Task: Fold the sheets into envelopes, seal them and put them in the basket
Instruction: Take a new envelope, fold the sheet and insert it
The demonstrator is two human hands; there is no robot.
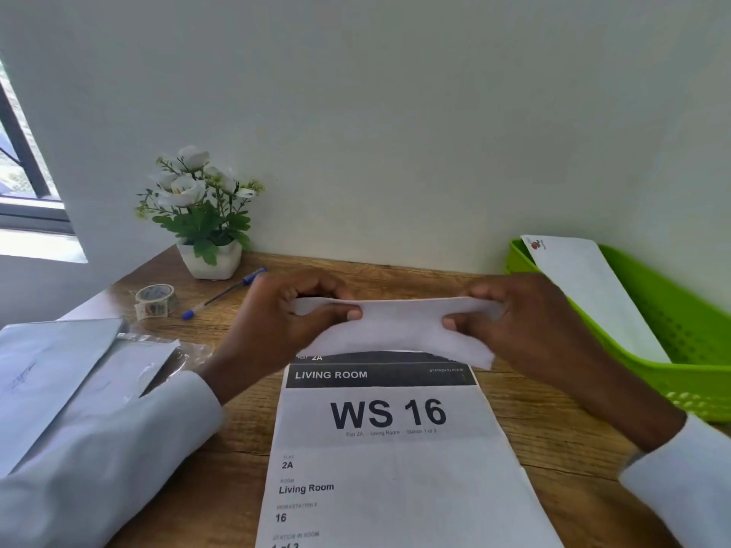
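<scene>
Wooden desk against a plain white wall, window at far left. Nearest the camera, below the fingers: printed label sheet reading "WS 16 / LIVING ROOM", flat on the desk, its top edge tucked under the held paper. White sleeves on both forearms. Stack of blank sheets near-left of the left hand, partly under the left sleeve, some in clear plastic wrap.

Folded white sheet held above the desk between both hands, stretched sideways, slightly bowed, blurred. Left hand pinches its left end, thumb on the near face, fingers curled over the top edge. Right hand pinches the right end the same way, thumb tip pressing the near face, fingers curled behind. Whether it is already a finished envelope, cannot tell.

Green plastic basket just right of the right hand's fingers, near touching the knuckles in view. One white envelope leans inside it, small red mark at its top corner.

Beyond the left fingers: blue pen lying diagonal, patterned tape roll left of the pen. Farthest: white pot of white flowers against the wall.
</scene>
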